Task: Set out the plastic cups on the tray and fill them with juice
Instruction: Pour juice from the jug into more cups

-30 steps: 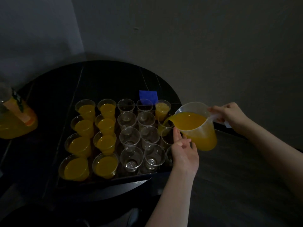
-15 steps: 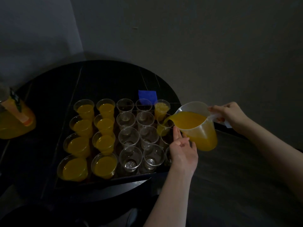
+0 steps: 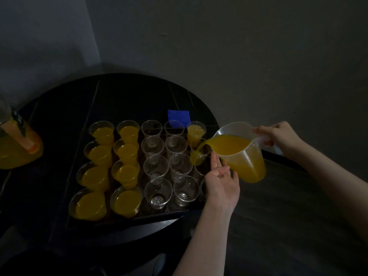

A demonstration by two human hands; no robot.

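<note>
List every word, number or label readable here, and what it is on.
None can be read.
juice bottle: it carries an orange label with a dark strip, too dim and blurred to read.
blue patch: plain, no print shows.
jug: no markings show.

The level of juice in the cup (image 3: 199,154) under the spout stands higher than a second ago, as the stream from the jug (image 3: 242,154) keeps running into it. The jug, gripped by the right hand (image 3: 278,137), tips a touch further toward the tray. The left hand (image 3: 222,180) sits slightly higher against the jug's underside, its fingers lying straighter
</note>
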